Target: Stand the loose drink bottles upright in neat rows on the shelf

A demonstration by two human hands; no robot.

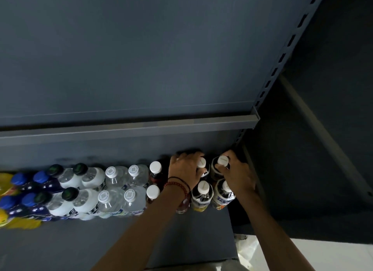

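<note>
Two rows of upright drink bottles stand on the dark grey shelf [101, 240]. At the right end, my left hand [185, 167] grips the neck of a white-capped bottle [201, 162] in the back row. My right hand [236, 173] holds the neighbouring white-capped bottle [223, 160] at its neck, close to the shelf's right upright. In front of these stand two more white-capped bottles with orange labels [202, 194] [225, 192]. A red bead bracelet circles my left wrist.
Leftward the rows run through clear water bottles [113, 176], white-labelled black-capped bottles [80, 173], blue-capped bottles [40, 179] and yellow packs [6, 182]. A grey rail [141, 127] crosses above. The slotted upright [282, 56] bounds the right side. A plastic bag [247, 248] lies below right.
</note>
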